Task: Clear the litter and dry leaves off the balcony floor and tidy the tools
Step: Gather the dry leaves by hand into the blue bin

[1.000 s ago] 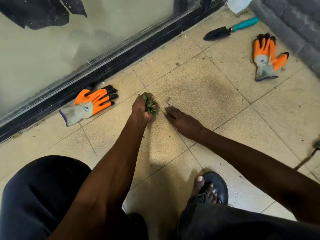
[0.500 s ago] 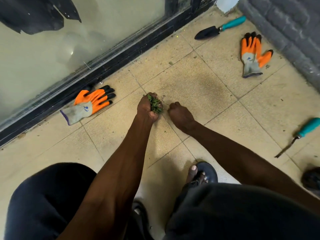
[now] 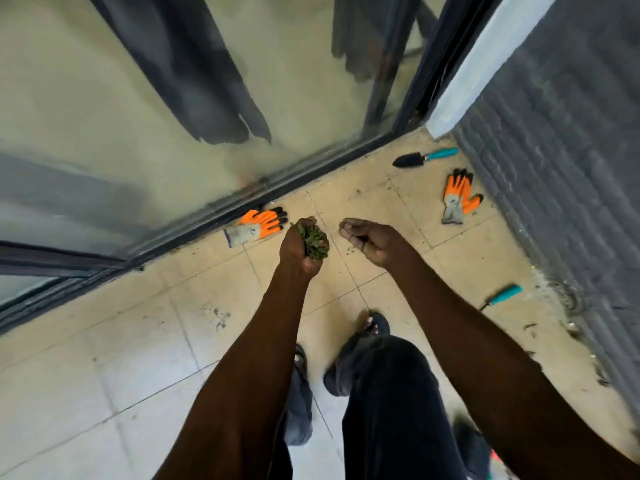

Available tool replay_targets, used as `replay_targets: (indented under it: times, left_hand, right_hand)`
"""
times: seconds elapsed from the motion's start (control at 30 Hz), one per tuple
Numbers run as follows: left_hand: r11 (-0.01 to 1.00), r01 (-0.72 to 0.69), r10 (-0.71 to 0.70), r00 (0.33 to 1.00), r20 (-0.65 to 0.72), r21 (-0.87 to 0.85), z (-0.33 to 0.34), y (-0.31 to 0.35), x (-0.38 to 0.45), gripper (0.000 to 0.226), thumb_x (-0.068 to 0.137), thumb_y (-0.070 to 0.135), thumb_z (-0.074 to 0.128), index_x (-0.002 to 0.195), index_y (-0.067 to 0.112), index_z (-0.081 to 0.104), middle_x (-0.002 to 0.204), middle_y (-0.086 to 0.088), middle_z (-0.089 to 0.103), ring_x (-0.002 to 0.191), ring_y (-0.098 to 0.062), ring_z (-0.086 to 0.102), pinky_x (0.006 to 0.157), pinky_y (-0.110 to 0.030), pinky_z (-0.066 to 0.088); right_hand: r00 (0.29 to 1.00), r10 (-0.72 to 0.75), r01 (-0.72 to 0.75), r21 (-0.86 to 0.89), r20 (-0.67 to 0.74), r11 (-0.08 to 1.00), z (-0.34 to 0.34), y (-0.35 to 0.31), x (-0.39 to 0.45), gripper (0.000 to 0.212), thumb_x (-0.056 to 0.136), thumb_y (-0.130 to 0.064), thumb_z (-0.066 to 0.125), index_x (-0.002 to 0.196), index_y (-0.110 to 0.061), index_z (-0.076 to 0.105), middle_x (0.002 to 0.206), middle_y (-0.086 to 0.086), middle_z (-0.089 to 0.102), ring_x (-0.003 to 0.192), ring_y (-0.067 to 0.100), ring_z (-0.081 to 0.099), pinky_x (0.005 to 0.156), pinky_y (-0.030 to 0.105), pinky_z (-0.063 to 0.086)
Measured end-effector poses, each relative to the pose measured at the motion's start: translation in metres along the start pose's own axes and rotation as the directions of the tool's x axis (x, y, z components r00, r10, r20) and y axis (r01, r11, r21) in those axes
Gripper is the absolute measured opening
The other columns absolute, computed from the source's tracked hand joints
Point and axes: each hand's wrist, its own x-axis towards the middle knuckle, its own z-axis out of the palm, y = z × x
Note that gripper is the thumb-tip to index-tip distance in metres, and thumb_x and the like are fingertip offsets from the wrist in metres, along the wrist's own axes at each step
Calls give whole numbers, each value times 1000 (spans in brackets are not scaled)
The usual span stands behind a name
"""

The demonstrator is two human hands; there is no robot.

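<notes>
Both hands have risen; left hand (image 3: 300, 244) clutches leaves (image 3: 314, 241).

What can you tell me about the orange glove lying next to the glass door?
The orange glove lies flat on the tiled floor, right beside the dark door track. Its palm and fingers look rubbery orange, the fingertips black, and the cuff is grey knit with a dark edge. It looks empty and a bit dirty. Its fingers point towards the right of the picture. Nothing is holding it.
</notes>
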Motion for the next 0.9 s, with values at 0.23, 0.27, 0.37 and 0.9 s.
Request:
replay_targets:
  times: [0.23,0.27,0.37,0.9]
  left_hand:
    - [993,-115,112,989,-92,-21,52,68,-241,39,97,7,35,62,19,24,39,4,20,27,-11,21,29,-16,20]
    - [990,-140,135,984,-119,-33,48,79,-272,39,97,8,36,62,19,24,39,4,20,27,-11,20,30,-15,19]
    - [973,-223,206,953,-223,-54,16,104,-341,40,100,12,34,60,17,35,40,3,22,28,-11,21,31,-11,19]
    - [767,-573,327,736,-593,-289,-343,170,-624,27,96,6,43,69,11,45,37,2,29,27,-13,25,33,-13,24]
  right_hand:
    - [999,44,-41,-115,25,992,156,-4,-217,40,91,20,42,131,20,43,109,27,61,133,41,44,107,34,40]
    - [997,64,-59,-148,31,987,177,3,-242,40,91,20,42,131,20,43,116,30,59,133,41,44,109,35,38]
    - [991,124,-110,-201,58,973,225,33,-296,40,92,20,42,132,20,43,98,23,60,134,40,43,110,33,37]
    - [880,472,-269,-774,43,573,433,408,-416,41,94,17,43,135,15,43,142,26,46,133,37,45,113,32,34]
